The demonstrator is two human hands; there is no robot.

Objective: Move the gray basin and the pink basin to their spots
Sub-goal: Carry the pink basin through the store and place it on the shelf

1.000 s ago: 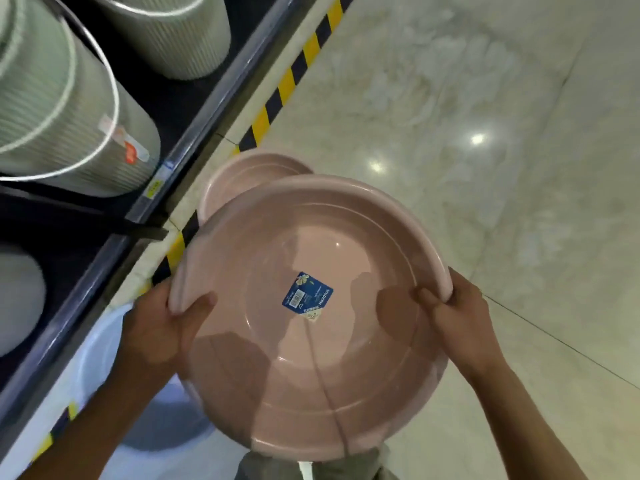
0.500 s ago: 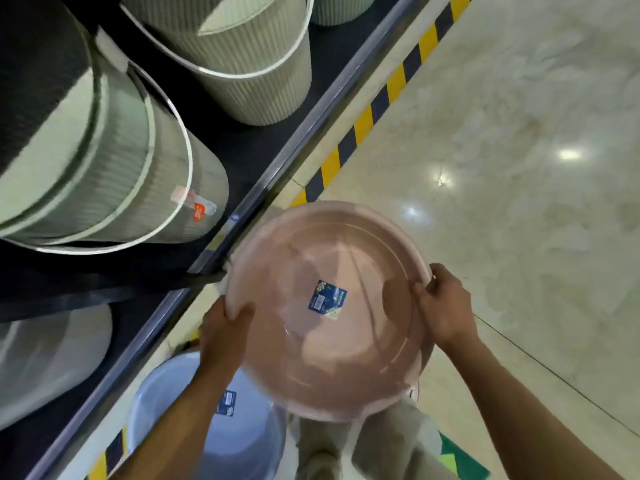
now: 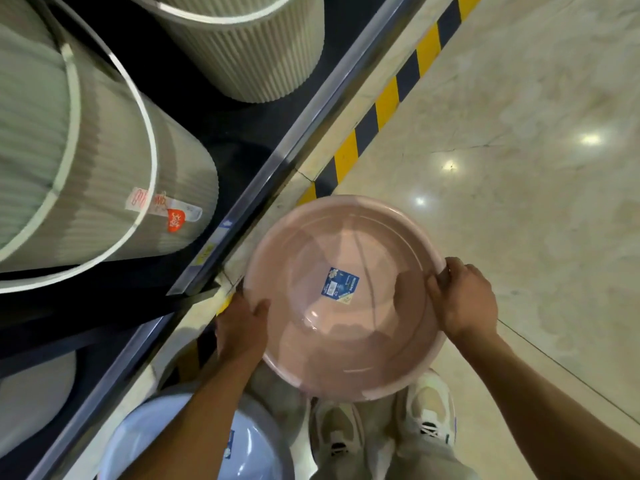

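pink basin point(image 3: 343, 299): held level above the floor point(image 3: 519, 202), gripped at opposite rim edges, between both hands
left hand point(image 3: 242, 327): clamped on the near-left rim, thumb inside
right hand point(image 3: 464, 299): clamped on the right rim
gray basin point(image 3: 156, 441): set on the floor, below and behind the left hand, beside the shelf edge point(image 3: 277, 157)
label point(image 3: 341, 285): blue sticker seen on the pink basin's bottom, between the hands

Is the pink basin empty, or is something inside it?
Empty. The pink basin shows its bare bottom, with only a blue label stuck there.
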